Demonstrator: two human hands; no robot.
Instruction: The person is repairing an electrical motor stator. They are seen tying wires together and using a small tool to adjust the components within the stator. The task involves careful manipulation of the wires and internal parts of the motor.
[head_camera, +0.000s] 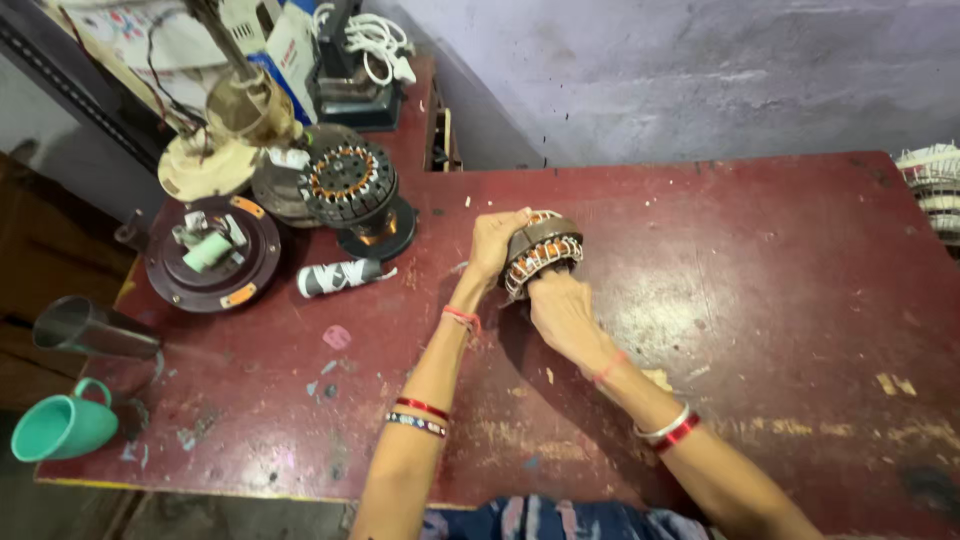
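Note:
Both my hands hold a round motor stator (545, 247) with copper windings, tilted on its edge just above the worn red table (760, 290). My left hand (492, 248) grips its left side, fingers over the top rim. My right hand (562, 312) supports it from below and the near side. Bangles and red threads circle both wrists.
Another wound stator (350, 182) stands on a dark base at the back left, beside a round dark fan housing (213, 256) and a cream motor body (232, 130). A small taped roll (338, 277) lies nearby. A metal cup (85, 328) and teal mug (62, 425) sit at the left edge.

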